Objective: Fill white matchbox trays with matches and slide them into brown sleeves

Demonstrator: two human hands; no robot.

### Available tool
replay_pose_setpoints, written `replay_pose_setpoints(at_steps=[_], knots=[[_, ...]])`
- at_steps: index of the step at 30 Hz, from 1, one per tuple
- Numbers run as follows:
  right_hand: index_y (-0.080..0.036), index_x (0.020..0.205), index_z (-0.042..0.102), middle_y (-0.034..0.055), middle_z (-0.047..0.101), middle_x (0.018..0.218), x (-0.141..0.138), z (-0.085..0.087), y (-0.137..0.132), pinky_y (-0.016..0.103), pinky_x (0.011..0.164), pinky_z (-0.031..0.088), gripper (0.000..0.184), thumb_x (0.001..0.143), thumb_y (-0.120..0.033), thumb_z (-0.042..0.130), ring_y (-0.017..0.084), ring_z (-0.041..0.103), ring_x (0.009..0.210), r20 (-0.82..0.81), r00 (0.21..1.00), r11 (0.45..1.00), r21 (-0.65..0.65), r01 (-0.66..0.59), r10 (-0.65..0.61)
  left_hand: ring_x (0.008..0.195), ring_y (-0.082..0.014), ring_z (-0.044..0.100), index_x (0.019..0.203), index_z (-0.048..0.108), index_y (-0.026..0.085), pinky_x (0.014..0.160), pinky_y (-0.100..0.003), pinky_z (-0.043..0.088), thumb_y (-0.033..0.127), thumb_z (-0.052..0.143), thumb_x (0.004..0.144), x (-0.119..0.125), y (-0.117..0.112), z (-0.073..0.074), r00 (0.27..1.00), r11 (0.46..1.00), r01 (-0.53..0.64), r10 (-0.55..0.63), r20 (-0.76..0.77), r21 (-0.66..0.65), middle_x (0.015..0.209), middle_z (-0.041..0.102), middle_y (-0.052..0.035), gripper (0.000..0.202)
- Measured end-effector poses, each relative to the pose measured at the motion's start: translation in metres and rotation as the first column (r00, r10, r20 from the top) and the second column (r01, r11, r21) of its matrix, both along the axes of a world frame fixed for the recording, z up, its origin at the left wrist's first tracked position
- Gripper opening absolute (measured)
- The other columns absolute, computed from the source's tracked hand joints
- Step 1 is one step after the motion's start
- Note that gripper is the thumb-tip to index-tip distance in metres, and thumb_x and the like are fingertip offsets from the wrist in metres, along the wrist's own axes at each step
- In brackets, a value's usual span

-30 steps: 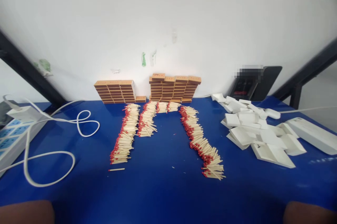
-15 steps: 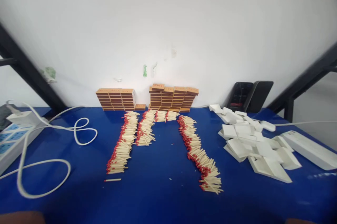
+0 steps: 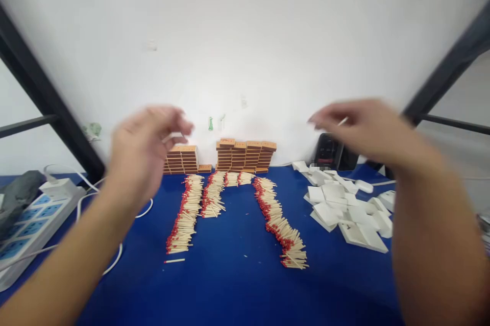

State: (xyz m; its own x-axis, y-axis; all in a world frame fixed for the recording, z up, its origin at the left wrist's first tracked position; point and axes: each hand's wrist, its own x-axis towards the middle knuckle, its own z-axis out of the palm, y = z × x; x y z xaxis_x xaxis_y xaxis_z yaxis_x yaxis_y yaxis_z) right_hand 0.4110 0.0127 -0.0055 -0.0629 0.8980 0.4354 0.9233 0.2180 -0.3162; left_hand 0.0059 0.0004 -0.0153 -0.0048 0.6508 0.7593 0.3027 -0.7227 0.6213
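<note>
Both of my hands are raised above the table, blurred by motion. My left hand hangs in front of the left stack of matchboxes, partly covering it. Its fingers are loosely bent, with a gap to the thumb, and I see nothing in them. My right hand is above the white matchbox trays, fingers stretched forward and apart from the thumb, holding nothing visible. Between the hands stands a wider stack of matchboxes. Red-tipped matches lie in a long left row, a shorter row and a curved right row.
A single match lies before the left row. At left are a power strip and a looped white cable. Dark phones lean on the white wall. Black metal bars frame the sides.
Both hands have risen from the bottom edge into the middle of the view. The camera has shifted slightly. Matches, boxes and trays lie as before.
</note>
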Motion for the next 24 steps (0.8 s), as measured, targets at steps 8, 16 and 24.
replay_pose_setpoints(at_steps=[8, 16, 24], knots=[[-0.022, 0.116, 0.083, 0.0194, 0.069, 0.133, 0.036, -0.098, 0.029, 0.045, 0.098, 0.058, 0.058, 0.067, -0.051, 0.089, 0.038, 0.069, 0.12, 0.179, 0.983, 0.86, -0.495, 0.121, -0.035, 0.079, -0.017, 0.073, 0.108, 0.075, 0.022, 0.079, -0.033, 0.06, 0.018, 0.073, 0.095, -0.004, 0.004, -0.135, 0.846, 0.948, 0.066, 0.112, -0.521, 0.311, 0.089, 0.081, -0.0018, 0.014], [-0.022, 0.11, 0.084, 0.0205, 0.067, 0.126, 0.046, -0.11, 0.035, 0.05, 0.093, 0.06, 0.063, 0.055, -0.05, 0.095, 0.039, 0.072, 0.105, 0.28, 0.957, 0.799, -0.557, 0.225, -0.075, 0.079, -0.0186, 0.07, 0.116, 0.07, 0.02, 0.078, -0.034, 0.059, 0.007, 0.073, 0.091, 0.005, -0.009, -0.139, 0.816, 0.904, 0.164, 0.101, -0.569, 0.396, 0.089, 0.079, -0.0031, 0.028], [-0.019, 0.117, 0.074, 0.0093, 0.072, 0.094, -0.001, -0.099, 0.026, 0.039, 0.079, 0.052, 0.065, 0.08, -0.073, 0.074, 0.026, 0.066, 0.084, -0.078, 0.997, 0.94, -0.339, -0.046, 0.021, 0.094, -0.0215, 0.072, 0.124, 0.067, 0.018, 0.089, -0.038, 0.062, 0.01, 0.075, 0.093, 0.013, -0.023, -0.146, 0.765, 0.924, 0.21, 0.048, -0.642, 0.319, 0.101, 0.08, -0.0058, 0.034]])
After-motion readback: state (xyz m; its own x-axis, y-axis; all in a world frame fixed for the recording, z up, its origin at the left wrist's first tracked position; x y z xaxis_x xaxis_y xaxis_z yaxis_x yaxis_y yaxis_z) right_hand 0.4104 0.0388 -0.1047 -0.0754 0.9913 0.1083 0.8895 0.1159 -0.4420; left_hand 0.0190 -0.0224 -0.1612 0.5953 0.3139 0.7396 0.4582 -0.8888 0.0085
